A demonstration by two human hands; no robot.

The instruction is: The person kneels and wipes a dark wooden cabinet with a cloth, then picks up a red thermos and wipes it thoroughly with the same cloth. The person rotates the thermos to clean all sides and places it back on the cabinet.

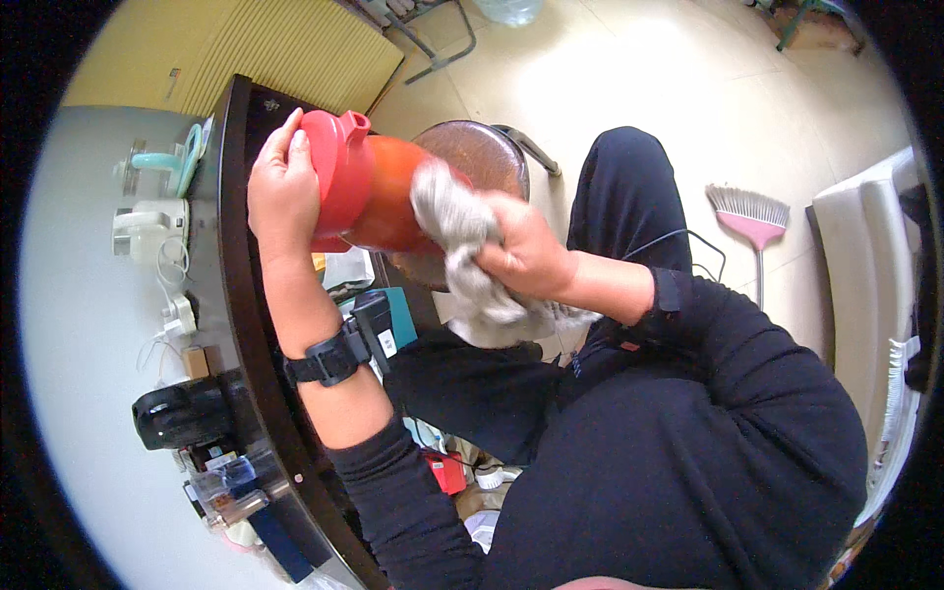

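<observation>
A red and orange jug-like container (394,188) with a red lid (328,158) lies tilted on its side above a round stool. My left hand (284,192) grips it at the lid end, with the fingers along the lid's outer face. In my right hand (527,247) is a bunched grey cloth (461,221), blurred and pressed to the container's orange side. The cloth's loose end hangs below my wrist. The container's far end is partly hidden by the cloth and my right hand.
The round brown stool (479,151) stands behind the container. A dark cabinet (240,221) runs along the left, bearing a glass pitcher (151,161), a white appliance (151,225) and a black device (181,414). A pink broom (756,221) lies on the floor at right, near a pale padded seat (855,243).
</observation>
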